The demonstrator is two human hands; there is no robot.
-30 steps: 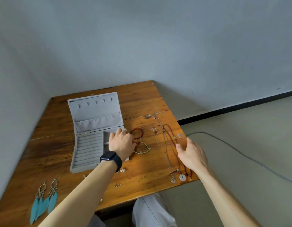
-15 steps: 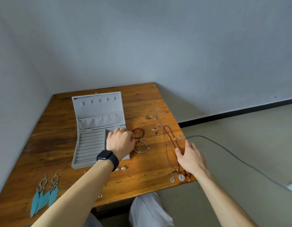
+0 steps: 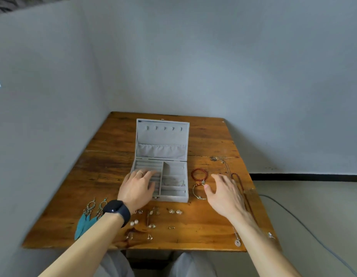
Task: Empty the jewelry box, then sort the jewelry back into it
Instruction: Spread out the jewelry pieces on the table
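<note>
The grey jewelry box [image 3: 174,196] stands with its lid up in the middle of the wooden table [image 3: 105,172]. My left hand [image 3: 138,187], with a ring and a black watch, rests flat with straight fingers on the box's ring-slot section. A thin bracelet [image 3: 174,181] lies in a right-hand compartment. My right hand [image 3: 223,193] hovers relaxed and holds nothing, just right of a red bead bracelet [image 3: 199,174] and a thin cord bracelet [image 3: 198,192]. Necklaces [image 3: 240,186] run along the table's right side, partly hidden by that hand.
Teal feather earrings [image 3: 87,218] lie at the front left. Several small earrings and studs [image 3: 153,218] are scattered in front of the box. A white pendant [image 3: 237,242] sits near the front right edge. A cable [image 3: 305,226] crosses the floor on the right. Walls close in behind and left.
The view swung so the table now faces me squarely. My left hand moved from the box's right compartments to the ring slots. My right hand shifted left off the necklaces toward the bracelets.
</note>
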